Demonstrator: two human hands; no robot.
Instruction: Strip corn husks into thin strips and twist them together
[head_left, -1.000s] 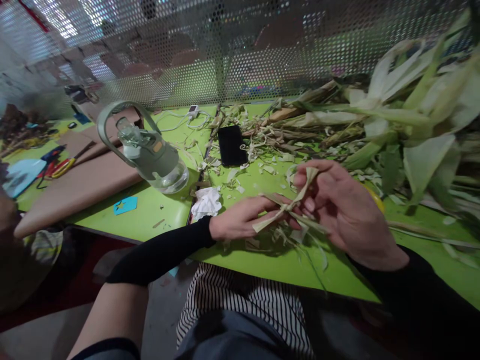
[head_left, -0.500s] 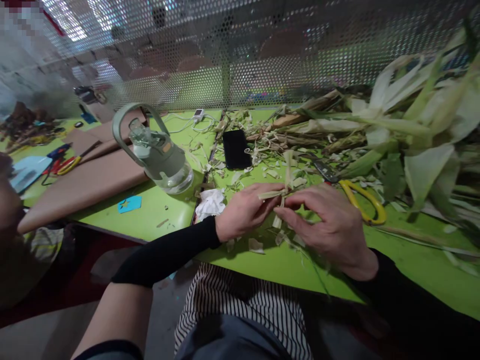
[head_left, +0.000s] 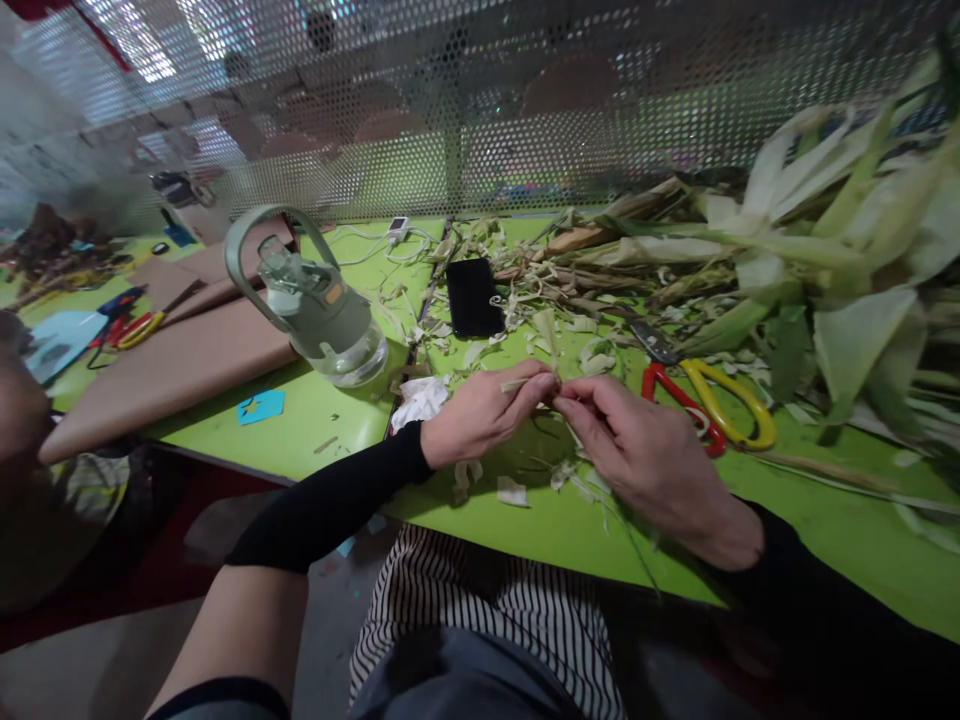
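Note:
Both hands meet over the green table, pinching a small bundle of corn husk strips [head_left: 547, 335]. My left hand [head_left: 491, 408] is closed on the husk, thumb and fingers together; one strip end pokes out over its knuckles. Coming from the right, my right hand [head_left: 649, 450] pinches the same piece close to the left fingertips. Fingers hide the bundle's middle, while pale ends stick up above it. Just beyond my right hand lie scissors [head_left: 709, 395] with one red and one yellow handle.
Corn husks [head_left: 817, 250] are heaped at the right, with scraps around a black phone [head_left: 475, 298]. A green water bottle [head_left: 326, 310] stands left, near crumpled tissue [head_left: 420, 402] and a brown folded sheet [head_left: 172, 375]. Part of another person shows at the left edge. A perforated metal screen [head_left: 450, 110] rises behind.
My right hand has shifted slightly left and closed up to the left fingertips. The husk strips have turned and are more covered by fingers. The scissors' red handle now shows.

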